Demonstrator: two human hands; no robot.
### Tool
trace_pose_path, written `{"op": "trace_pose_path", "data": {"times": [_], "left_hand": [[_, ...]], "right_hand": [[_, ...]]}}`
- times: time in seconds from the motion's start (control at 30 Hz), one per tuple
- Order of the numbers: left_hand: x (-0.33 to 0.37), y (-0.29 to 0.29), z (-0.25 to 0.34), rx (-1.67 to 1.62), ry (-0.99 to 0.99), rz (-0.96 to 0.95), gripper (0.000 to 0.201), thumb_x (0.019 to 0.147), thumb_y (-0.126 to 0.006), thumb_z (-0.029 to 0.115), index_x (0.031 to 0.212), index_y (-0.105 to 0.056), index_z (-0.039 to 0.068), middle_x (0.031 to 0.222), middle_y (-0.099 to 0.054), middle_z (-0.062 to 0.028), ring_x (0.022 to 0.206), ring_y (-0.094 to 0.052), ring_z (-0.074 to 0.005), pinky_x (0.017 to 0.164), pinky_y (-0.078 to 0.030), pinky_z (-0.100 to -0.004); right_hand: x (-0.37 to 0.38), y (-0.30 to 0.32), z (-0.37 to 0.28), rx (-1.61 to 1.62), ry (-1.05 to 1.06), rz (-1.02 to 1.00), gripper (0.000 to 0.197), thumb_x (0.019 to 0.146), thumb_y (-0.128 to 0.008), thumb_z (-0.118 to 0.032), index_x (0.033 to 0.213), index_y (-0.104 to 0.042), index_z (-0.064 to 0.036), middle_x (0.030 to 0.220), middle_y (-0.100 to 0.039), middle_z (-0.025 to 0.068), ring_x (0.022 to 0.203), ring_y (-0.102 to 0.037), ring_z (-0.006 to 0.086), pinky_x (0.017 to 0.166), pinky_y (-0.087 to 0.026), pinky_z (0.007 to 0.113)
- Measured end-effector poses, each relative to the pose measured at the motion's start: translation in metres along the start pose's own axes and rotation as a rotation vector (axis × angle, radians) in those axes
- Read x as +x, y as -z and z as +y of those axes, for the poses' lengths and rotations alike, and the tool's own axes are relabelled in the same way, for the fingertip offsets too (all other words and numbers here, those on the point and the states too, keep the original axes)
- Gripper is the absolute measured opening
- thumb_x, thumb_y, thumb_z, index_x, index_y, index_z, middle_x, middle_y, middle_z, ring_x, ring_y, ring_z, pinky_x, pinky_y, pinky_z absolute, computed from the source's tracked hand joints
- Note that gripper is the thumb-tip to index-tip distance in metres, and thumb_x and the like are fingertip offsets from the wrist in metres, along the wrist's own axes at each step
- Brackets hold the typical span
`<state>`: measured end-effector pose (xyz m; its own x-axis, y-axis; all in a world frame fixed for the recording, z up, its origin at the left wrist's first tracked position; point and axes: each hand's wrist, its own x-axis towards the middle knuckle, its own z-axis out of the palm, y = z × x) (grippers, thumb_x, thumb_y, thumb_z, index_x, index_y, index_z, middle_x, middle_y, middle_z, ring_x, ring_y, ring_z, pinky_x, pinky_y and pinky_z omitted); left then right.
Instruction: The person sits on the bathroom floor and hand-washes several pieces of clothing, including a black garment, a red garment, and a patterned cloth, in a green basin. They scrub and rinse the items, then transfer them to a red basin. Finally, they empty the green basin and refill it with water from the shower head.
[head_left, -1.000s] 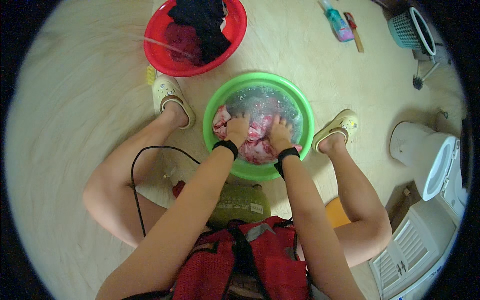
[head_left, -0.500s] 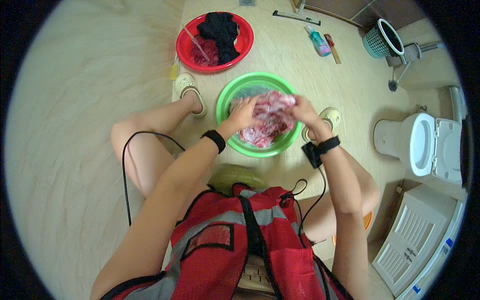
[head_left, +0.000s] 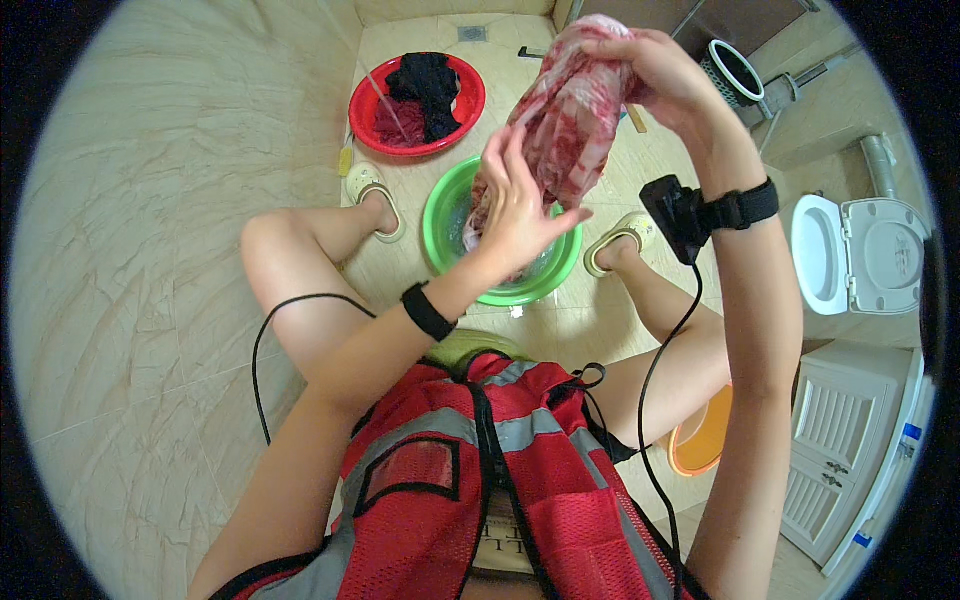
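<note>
A wet red-and-white patterned garment (head_left: 582,120) hangs lifted above a green basin (head_left: 432,228), its lower end still down inside the basin. My right hand (head_left: 668,78) grips the upper part of the cloth, with fingers wrapped over it. Against the lower part lies my left hand (head_left: 525,215), its fingers stretched out and its thumb apart. That hand and the cloth cover much of the basin, where some water shows.
Behind to the left, a red basin (head_left: 473,118) holds dark clothes (head_left: 425,85) and red cloth, with a thin water stream falling in. At right stand a toilet (head_left: 818,255), a basket (head_left: 733,75) and a white cabinet (head_left: 845,430). An orange tub (head_left: 700,440) sits beside my right leg.
My right hand has raised the garment from the green basin, up and away from me. My left hand has opened out along the cloth. The view has shifted slightly.
</note>
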<state>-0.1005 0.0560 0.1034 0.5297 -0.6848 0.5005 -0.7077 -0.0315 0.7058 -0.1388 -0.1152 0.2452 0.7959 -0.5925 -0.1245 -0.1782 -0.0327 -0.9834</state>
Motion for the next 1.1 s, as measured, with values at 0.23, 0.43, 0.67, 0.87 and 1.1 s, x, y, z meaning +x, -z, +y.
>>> {"op": "trace_pose_path", "data": {"times": [0.23,0.43,0.67,0.87,1.1], "left_hand": [[-0.017,-0.027,-0.027,-0.266,0.340,-0.011,0.085,0.063,-0.077,0.035,0.120,-0.031,-0.007,0.118,-0.040,-0.0297,0.112,-0.039,-0.0410,0.094,-0.033,-0.0435],[0.000,-0.004,-0.081,-0.872,0.480,-0.137,0.018,0.083,-0.051,0.004,0.099,-0.056,-0.001,0.074,-0.057,0.0006,0.062,-0.050,-0.0038,0.055,-0.041,-0.0202],[0.039,0.032,-0.079,-0.969,0.661,-0.243,0.022,0.088,-0.043,0.007,0.104,-0.058,0.000,0.089,-0.062,-0.0032,0.077,-0.056,-0.0075,0.070,-0.044,-0.0219],[0.045,0.036,-0.078,-0.862,0.570,-0.422,0.032,0.066,-0.069,0.008,0.095,-0.060,-0.001,0.088,-0.063,-0.0031,0.077,-0.058,-0.0091,0.071,-0.046,-0.0249],[0.041,0.036,-0.117,0.125,0.252,-0.312,0.032,0.059,-0.066,0.008,0.088,-0.059,-0.003,0.082,-0.061,-0.0236,0.080,-0.061,-0.0353,0.073,-0.048,-0.0388]], "right_hand": [[-0.012,-0.010,-0.018,0.175,-0.036,0.035,0.026,0.084,-0.058,-0.016,0.101,-0.055,0.0032,0.091,-0.061,0.0104,0.079,-0.060,0.0174,0.072,-0.049,0.032],[-0.015,0.020,0.008,0.095,-0.147,0.094,0.032,0.084,-0.060,-0.022,0.105,-0.055,0.0010,0.095,-0.061,0.0089,0.078,-0.060,0.0133,0.069,-0.049,0.029],[-0.010,0.029,0.093,0.102,-0.153,0.200,0.026,0.077,-0.066,-0.028,0.094,-0.062,-0.0091,0.084,-0.063,0.0007,0.074,-0.059,0.0104,0.067,-0.045,0.026],[-0.007,0.023,0.189,-0.798,0.240,0.143,0.113,0.042,-0.085,-0.047,0.124,-0.028,0.0072,0.100,-0.058,0.0234,0.094,-0.059,0.0328,0.079,-0.048,0.038],[-0.019,0.011,0.194,-1.151,-0.165,0.307,0.037,0.069,-0.062,-0.036,0.083,-0.064,-0.0016,0.083,-0.065,0.0174,0.080,-0.062,0.0355,0.071,-0.049,0.042]]}}
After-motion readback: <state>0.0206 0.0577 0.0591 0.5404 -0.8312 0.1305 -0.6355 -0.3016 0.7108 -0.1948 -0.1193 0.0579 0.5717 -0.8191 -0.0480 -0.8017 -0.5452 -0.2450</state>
